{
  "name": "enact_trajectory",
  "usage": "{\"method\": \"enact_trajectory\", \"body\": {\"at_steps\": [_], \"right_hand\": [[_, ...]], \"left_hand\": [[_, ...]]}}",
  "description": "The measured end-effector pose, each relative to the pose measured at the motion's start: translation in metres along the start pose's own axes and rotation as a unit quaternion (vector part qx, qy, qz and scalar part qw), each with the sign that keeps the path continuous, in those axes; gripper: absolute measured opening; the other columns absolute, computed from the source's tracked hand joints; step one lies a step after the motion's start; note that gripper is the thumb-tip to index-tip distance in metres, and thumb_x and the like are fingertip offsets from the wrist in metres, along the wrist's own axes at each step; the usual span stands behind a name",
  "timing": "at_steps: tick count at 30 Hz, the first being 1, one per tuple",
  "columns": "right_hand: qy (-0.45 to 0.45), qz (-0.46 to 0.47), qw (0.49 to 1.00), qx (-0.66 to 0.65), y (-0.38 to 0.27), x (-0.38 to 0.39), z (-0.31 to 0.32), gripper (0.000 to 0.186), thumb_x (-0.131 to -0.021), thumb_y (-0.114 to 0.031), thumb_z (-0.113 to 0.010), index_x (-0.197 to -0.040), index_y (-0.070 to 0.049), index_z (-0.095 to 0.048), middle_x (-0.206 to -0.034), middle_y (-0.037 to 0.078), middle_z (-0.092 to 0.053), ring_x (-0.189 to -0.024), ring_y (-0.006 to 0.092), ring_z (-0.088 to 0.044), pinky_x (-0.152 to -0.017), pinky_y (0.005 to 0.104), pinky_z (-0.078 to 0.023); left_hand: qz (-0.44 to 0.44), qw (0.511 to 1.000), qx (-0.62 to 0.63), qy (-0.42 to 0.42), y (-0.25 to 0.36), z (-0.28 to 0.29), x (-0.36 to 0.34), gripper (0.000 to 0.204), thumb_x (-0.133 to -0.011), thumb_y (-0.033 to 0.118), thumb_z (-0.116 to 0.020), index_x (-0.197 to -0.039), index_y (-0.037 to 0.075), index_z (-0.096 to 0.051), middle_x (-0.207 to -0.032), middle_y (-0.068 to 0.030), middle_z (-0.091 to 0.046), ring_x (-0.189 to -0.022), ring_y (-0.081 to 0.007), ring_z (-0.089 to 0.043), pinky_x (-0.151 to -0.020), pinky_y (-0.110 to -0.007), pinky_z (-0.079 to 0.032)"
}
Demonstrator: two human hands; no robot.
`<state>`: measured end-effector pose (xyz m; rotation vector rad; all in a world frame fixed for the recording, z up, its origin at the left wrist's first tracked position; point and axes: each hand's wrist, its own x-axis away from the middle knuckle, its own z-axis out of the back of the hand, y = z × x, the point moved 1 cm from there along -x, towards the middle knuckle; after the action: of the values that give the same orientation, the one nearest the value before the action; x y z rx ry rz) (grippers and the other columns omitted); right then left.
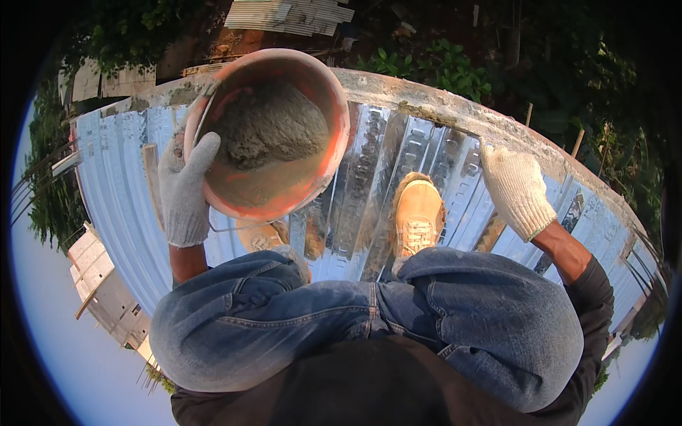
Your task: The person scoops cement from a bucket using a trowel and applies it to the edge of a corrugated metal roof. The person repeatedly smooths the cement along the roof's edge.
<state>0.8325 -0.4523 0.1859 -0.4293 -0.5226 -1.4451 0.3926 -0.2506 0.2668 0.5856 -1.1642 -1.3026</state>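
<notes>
My left hand [186, 186], in a pale knitted glove, grips the left rim of an orange-red bucket [338, 153], its thumb lying over the edge. The bucket is tilted so that its inside shows, with wet grey mortar [273, 128] heaped in it. On the right, my right hand [516, 190], in a matching glove, is closed beside the top of a low wall [455, 106]. Its fingertips are turned away from view, and what they hold cannot be made out. A thin dark edge runs leftward from it along the wall, where some wet mortar [419, 112] lies.
I squat on shiny corrugated metal sheets [327, 268], my tan boots [419, 213] apart and my knees bent. The narrow wall curves along the far edge of the sheets. Beyond and below it are green plants [455, 71] and a rusty sheet roof [288, 15]. A wooden batten [153, 174] lies at left.
</notes>
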Motion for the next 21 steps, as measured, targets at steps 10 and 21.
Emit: {"method": "enact_trajectory", "body": {"at_steps": [10,21], "right_hand": [[0.067,-0.044,0.996,-0.038,0.061,0.011,0.002,0.021,-0.095,-0.016,-0.076,-0.115,-0.007,-0.074,-0.099,0.017,-0.079,-0.095,0.0416,-0.079,-0.083,0.0534,-0.064],[0.029,-0.088,0.996,-0.001,0.058,0.048,0.034,0.029,-0.094,-0.019,-0.083,-0.119,-0.006,-0.077,-0.105,0.016,-0.081,-0.096,0.0362,-0.081,-0.087,0.0492,-0.065]], "left_hand": [[0.035,0.999,0.008,0.031,-0.011,0.005,0.003,0.073,-0.103,0.028,-0.085,-0.165,-0.001,-0.06,-0.157,-0.0144,-0.067,-0.141,-0.0257,-0.065,-0.123,-0.042,-0.05],[-0.019,1.0,0.001,0.006,0.007,-0.012,0.003,0.062,-0.106,0.027,-0.082,-0.161,0.002,-0.066,-0.153,-0.0117,-0.07,-0.138,-0.022,-0.066,-0.121,-0.039,-0.05]]}}
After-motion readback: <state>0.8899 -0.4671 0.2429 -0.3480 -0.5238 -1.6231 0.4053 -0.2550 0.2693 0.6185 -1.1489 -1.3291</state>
